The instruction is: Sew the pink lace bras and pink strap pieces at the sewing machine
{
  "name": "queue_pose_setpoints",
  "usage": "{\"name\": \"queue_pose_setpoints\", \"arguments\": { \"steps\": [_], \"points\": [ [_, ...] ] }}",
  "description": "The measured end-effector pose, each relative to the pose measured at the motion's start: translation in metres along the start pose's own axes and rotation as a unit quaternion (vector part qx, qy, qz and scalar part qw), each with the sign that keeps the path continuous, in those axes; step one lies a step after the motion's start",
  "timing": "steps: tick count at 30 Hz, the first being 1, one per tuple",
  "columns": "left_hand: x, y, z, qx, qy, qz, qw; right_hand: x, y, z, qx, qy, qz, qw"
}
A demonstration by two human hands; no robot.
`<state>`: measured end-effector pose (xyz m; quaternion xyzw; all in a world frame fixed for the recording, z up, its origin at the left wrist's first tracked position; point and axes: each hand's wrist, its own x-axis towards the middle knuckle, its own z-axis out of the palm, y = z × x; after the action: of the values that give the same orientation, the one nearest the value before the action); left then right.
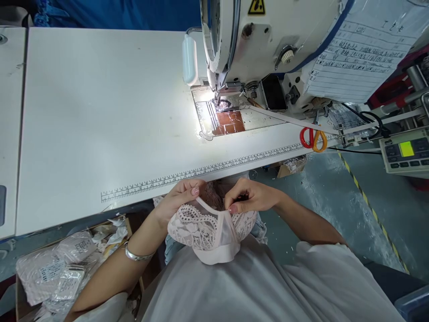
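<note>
A pale pink lace bra (197, 228) is held up in front of my lap, just below the table's front edge. My left hand (182, 197) pinches its upper edge between thumb and fingers at the left. Near the middle, my right hand (246, 197) grips the same trim beside the centre piece, thumb on top. A thin strip of the edge spans between the two hands. More lace hangs behind it, partly hidden by my right hand. Beyond them stands the sewing machine (261, 40), its lamp lighting the needle area.
A printed ruler (201, 171) runs along the front of the white table (100, 112). Red and orange-handled scissors (313, 139) lie at its right end, near a control panel (407, 152). A box of bagged pieces (63, 268) stands lower left. Handwritten paper (355, 58) hangs from the machine.
</note>
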<state>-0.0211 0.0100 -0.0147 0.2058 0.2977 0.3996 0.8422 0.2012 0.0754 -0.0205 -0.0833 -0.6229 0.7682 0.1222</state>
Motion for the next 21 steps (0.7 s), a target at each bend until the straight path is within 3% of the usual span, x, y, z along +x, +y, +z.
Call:
{"name": "queue_pose_setpoints", "arguments": {
  "steps": [16, 21],
  "points": [
    [-0.0002, 0.0005, 0.0007, 0.034, 0.018, -0.010, 0.999, -0.0043, -0.0065, -0.0050, -0.031, -0.025, 0.013, 0.999],
    [-0.0005, 0.0001, 0.0002, 0.030, -0.001, -0.003, 1.000, -0.0047, -0.0056, -0.0062, -0.028, -0.034, 0.012, 0.999]
  ]
}}
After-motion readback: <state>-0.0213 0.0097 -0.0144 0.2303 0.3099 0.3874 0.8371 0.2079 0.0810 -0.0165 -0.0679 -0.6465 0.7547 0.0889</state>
